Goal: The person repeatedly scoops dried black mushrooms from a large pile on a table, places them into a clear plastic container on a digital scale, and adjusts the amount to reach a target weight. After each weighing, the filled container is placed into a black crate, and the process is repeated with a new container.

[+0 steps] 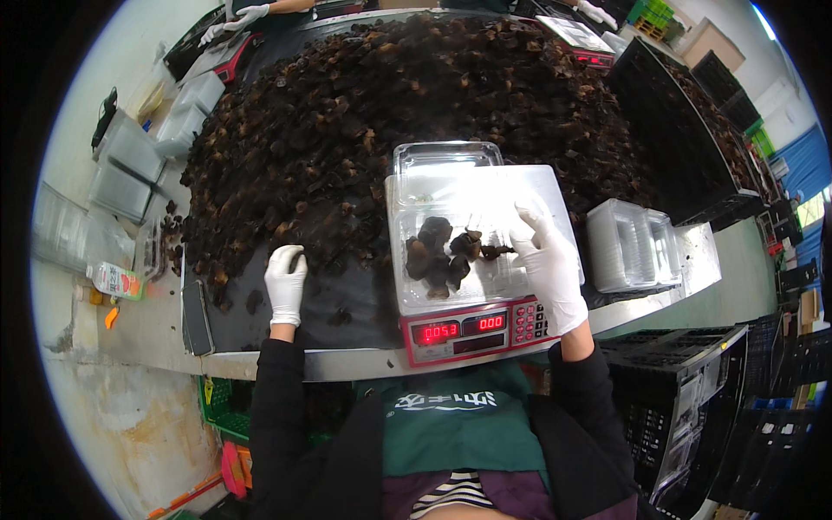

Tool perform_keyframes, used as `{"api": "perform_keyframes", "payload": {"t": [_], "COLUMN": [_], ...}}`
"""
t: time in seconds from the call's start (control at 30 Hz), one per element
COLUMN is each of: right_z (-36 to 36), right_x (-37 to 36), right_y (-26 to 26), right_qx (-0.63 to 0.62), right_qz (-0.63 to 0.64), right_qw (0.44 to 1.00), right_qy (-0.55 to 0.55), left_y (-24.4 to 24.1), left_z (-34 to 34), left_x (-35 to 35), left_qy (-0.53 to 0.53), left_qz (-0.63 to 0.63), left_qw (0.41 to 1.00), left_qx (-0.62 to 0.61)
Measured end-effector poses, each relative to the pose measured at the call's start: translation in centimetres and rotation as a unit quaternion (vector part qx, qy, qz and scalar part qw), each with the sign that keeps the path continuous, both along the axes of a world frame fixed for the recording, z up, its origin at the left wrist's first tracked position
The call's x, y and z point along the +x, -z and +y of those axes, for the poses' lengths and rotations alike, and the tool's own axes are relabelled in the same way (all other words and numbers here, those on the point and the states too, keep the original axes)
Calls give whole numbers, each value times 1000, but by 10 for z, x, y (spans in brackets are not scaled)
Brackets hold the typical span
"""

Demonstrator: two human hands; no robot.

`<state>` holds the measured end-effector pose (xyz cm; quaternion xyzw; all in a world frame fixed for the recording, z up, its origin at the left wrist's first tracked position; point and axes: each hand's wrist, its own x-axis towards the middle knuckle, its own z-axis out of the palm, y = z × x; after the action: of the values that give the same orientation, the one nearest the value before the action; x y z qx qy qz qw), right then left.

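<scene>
A digital scale (484, 331) with a red front and lit red digits stands at the table edge. On its pan lies an open clear plastic clamshell box (416, 296), its lid (448, 153) tipped back toward the pile. Several dark wood ear mushrooms (435, 250) are in the box. My right hand (552, 273), gloved in white, is over the box's right side, fingers apart, beside a small mushroom piece (496, 252). My left hand (286, 283), also gloved, rests at the near edge of a large mushroom pile (325, 149) with curled fingers; whether they hold a piece is unclear.
Stacked clear boxes (624, 247) stand right of the scale; more plastic containers (120, 188) line the left. A phone (196, 318) and a drink bottle (117, 279) lie left. Black crates (676, 390) are at lower right. Other people's gloved hands (250, 16) show across the table.
</scene>
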<state>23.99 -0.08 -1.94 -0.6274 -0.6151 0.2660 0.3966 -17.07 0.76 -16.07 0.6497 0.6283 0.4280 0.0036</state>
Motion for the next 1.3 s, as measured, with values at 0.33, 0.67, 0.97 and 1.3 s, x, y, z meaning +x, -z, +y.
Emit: {"api": "perform_keyframes", "payload": {"t": [0.33,0.67,0.97,1.3], "right_z": [-30,-35,-39,-39], "right_x": [11,7,24,17], "right_y": [44,20,31,7], "right_qx": [40,12,53,-49], "right_qz": [-35,-86,-60,68], "right_qw": [998,996,994,992], "right_qy": [41,-4,68,95], "left_y": [-141,-128,-87,-17], "left_z": [6,13,49,2], "left_x": [112,227,61,9], "left_qy": [203,428,83,-11], "left_qz": [-153,186,103,13], "left_qw": [967,884,991,975], "left_qx": [-14,22,-26,-220]}}
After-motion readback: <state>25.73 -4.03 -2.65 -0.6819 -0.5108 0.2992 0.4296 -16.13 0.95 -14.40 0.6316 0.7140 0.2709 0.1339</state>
